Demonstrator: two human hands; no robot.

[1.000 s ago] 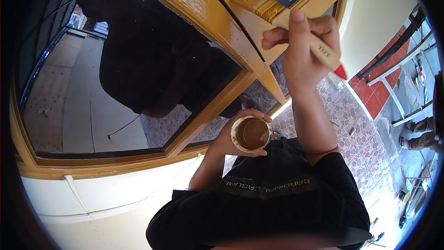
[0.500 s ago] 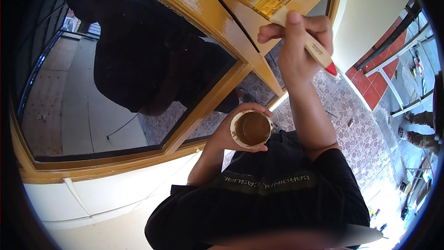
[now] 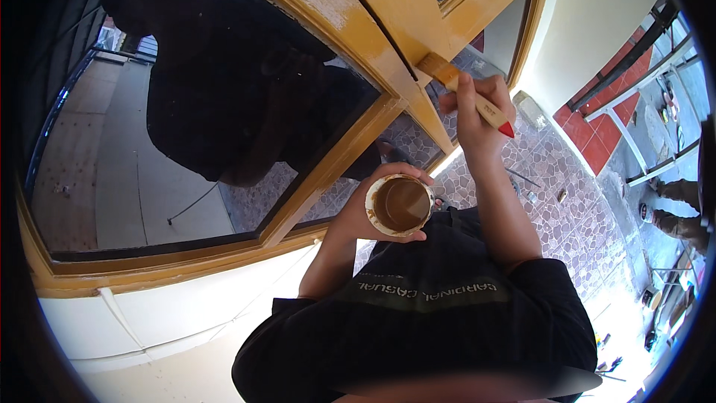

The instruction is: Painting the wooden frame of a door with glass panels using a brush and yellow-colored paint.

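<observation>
My right hand (image 3: pixel 477 123) grips a wooden paintbrush (image 3: pixel 438 69) with a red tip on its handle, its bristles at the yellow-brown door frame (image 3: pixel 414 37) beside the dark vertical gap. Lower down, my left hand (image 3: pixel 356 207) is wrapped round a white cup (image 3: pixel 400 204) of brown liquid, with paint smears on its rim. A large dark glass pane (image 3: pixel 209 89) in the frame reflects a dark figure. Smaller panes sit beside and below the brush.
Below lies a stone-patterned tile floor (image 3: pixel 574 231). At right are red tiles (image 3: pixel 582 134), a pale metal frame (image 3: pixel 623 130), another person's legs and feet (image 3: pixel 679 220), and scattered objects. A cream wall (image 3: pixel 149 317) runs beneath the window frame.
My right hand and the brush have moved down along the door frame, toward the lower end of the gap. The left hand and cup have shifted slightly up and left in view.
</observation>
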